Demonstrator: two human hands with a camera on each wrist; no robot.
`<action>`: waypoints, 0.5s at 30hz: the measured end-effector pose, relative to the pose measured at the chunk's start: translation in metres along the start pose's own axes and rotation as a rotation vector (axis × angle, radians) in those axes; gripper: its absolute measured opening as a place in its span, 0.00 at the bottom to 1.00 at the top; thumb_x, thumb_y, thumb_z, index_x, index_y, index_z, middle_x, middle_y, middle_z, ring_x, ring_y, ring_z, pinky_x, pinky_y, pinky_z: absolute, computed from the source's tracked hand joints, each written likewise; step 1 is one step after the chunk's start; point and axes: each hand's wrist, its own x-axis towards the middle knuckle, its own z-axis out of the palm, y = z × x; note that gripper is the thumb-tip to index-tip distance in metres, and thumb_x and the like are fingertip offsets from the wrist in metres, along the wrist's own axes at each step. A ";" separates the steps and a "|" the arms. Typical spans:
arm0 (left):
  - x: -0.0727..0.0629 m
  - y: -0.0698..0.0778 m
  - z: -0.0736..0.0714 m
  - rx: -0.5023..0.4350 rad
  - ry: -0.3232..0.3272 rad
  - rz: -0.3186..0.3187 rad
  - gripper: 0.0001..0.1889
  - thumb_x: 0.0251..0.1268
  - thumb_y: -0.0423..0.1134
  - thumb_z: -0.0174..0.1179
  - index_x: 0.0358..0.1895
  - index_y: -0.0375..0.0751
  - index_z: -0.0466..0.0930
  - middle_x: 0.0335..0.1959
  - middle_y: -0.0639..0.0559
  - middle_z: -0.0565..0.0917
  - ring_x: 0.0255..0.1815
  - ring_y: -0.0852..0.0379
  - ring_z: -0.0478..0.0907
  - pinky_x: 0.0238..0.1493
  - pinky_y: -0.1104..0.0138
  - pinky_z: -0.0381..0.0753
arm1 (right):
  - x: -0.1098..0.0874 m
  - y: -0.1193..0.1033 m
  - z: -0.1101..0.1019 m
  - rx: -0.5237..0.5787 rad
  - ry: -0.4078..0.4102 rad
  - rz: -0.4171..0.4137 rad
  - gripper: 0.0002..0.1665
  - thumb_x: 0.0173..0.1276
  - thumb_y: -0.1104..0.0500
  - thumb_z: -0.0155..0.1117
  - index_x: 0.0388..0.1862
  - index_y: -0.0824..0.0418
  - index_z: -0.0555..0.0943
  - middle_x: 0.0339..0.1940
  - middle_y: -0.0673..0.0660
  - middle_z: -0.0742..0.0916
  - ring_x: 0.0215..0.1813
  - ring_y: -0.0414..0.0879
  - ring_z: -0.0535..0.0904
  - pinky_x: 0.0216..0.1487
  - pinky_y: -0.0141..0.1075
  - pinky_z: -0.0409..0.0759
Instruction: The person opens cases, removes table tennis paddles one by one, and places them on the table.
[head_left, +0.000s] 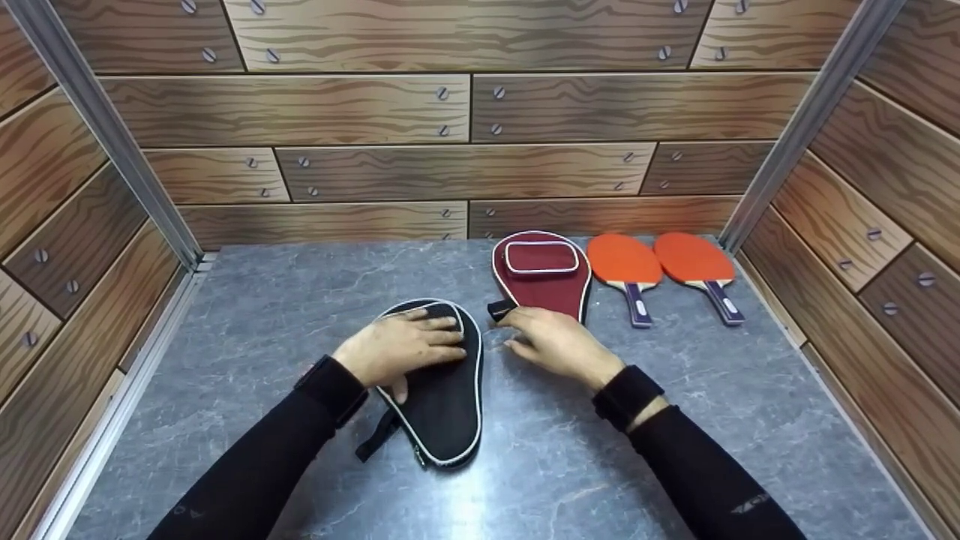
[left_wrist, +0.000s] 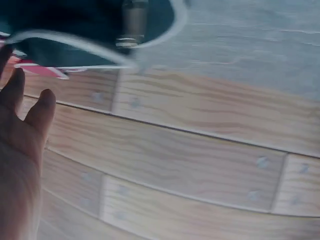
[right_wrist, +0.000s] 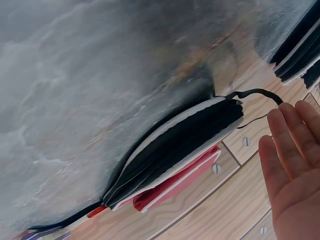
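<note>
A black paddle case (head_left: 446, 416) with white piping lies on the grey table, its narrow end toward me and a strap (head_left: 379, 435) out to the left. Fingers spread, my left hand (head_left: 409, 345) rests across the case's wide upper part. Farther back lies a dark red paddle case (head_left: 551, 292) with a small front pocket. My right hand (head_left: 559, 341) covers its lower end in the head view, the fingertips right at its black strap (head_left: 501, 309). From the right wrist, those fingers (right_wrist: 290, 150) look straight beside the strap loop (right_wrist: 260, 92).
Two orange-faced table tennis paddles (head_left: 625, 259) (head_left: 694, 259) lie side by side right of the red case, purple handles toward me. Wood-patterned walls (head_left: 360, 109) with metal corner posts (head_left: 810, 124) enclose the table (head_left: 285, 300) at the back and sides.
</note>
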 end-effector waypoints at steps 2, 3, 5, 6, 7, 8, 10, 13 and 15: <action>0.005 0.013 -0.006 0.034 -0.042 0.010 0.65 0.38 0.59 0.91 0.90 0.59 0.74 0.91 0.56 0.78 0.94 0.51 0.72 0.92 0.50 0.77 | -0.002 0.002 0.000 -0.001 -0.002 0.000 0.18 0.84 0.55 0.76 0.68 0.58 0.91 0.63 0.56 0.96 0.65 0.55 0.95 0.67 0.55 0.94; 0.008 0.020 -0.008 0.061 -0.058 0.022 0.65 0.39 0.57 0.92 0.91 0.63 0.72 0.92 0.57 0.77 0.95 0.52 0.70 0.93 0.51 0.76 | -0.002 0.003 0.000 -0.009 -0.002 -0.002 0.18 0.85 0.55 0.76 0.67 0.59 0.91 0.62 0.56 0.96 0.64 0.55 0.95 0.66 0.55 0.94; 0.012 0.032 -0.011 0.117 -0.053 0.055 0.60 0.47 0.54 0.91 0.90 0.69 0.73 0.91 0.60 0.77 0.95 0.55 0.71 0.93 0.52 0.77 | -0.004 0.005 0.001 -0.014 -0.005 -0.003 0.18 0.85 0.55 0.75 0.66 0.60 0.91 0.61 0.58 0.96 0.63 0.55 0.95 0.66 0.55 0.94; 0.014 0.037 -0.011 0.148 -0.037 0.070 0.54 0.55 0.54 0.88 0.88 0.71 0.75 0.90 0.62 0.78 0.94 0.56 0.72 0.91 0.53 0.78 | -0.004 0.005 0.000 -0.010 -0.007 -0.001 0.18 0.85 0.55 0.75 0.66 0.60 0.91 0.60 0.58 0.96 0.62 0.55 0.95 0.65 0.56 0.94; 0.016 0.041 -0.011 0.175 -0.016 0.082 0.47 0.61 0.53 0.85 0.86 0.73 0.77 0.88 0.63 0.80 0.92 0.58 0.74 0.90 0.54 0.80 | -0.005 0.006 0.000 -0.008 -0.010 0.001 0.18 0.85 0.55 0.75 0.66 0.61 0.91 0.60 0.59 0.96 0.62 0.56 0.95 0.66 0.56 0.94; 0.017 0.045 -0.011 0.200 0.006 0.089 0.40 0.67 0.52 0.80 0.83 0.74 0.79 0.86 0.65 0.82 0.90 0.59 0.76 0.88 0.55 0.82 | -0.005 0.006 0.000 -0.005 -0.011 0.002 0.18 0.85 0.55 0.75 0.66 0.61 0.91 0.60 0.59 0.96 0.62 0.56 0.95 0.65 0.56 0.94; 0.018 0.049 -0.011 0.219 0.045 0.095 0.30 0.75 0.49 0.72 0.79 0.75 0.83 0.83 0.67 0.85 0.87 0.61 0.80 0.84 0.56 0.85 | -0.006 0.006 0.000 0.004 -0.013 0.006 0.18 0.85 0.55 0.75 0.66 0.61 0.91 0.60 0.59 0.96 0.62 0.56 0.95 0.66 0.56 0.94; 0.016 0.049 -0.006 0.213 0.073 0.101 0.27 0.78 0.46 0.68 0.76 0.73 0.85 0.82 0.67 0.86 0.85 0.62 0.82 0.80 0.59 0.88 | -0.006 0.007 0.000 0.012 -0.020 0.011 0.18 0.85 0.54 0.75 0.66 0.61 0.91 0.60 0.59 0.96 0.62 0.55 0.95 0.66 0.56 0.94; 0.015 0.046 -0.002 0.199 0.093 0.114 0.26 0.78 0.45 0.67 0.76 0.71 0.85 0.81 0.66 0.86 0.84 0.61 0.82 0.79 0.60 0.89 | -0.007 0.007 0.000 0.011 -0.024 0.008 0.18 0.86 0.54 0.75 0.66 0.60 0.91 0.60 0.58 0.96 0.63 0.55 0.95 0.66 0.55 0.94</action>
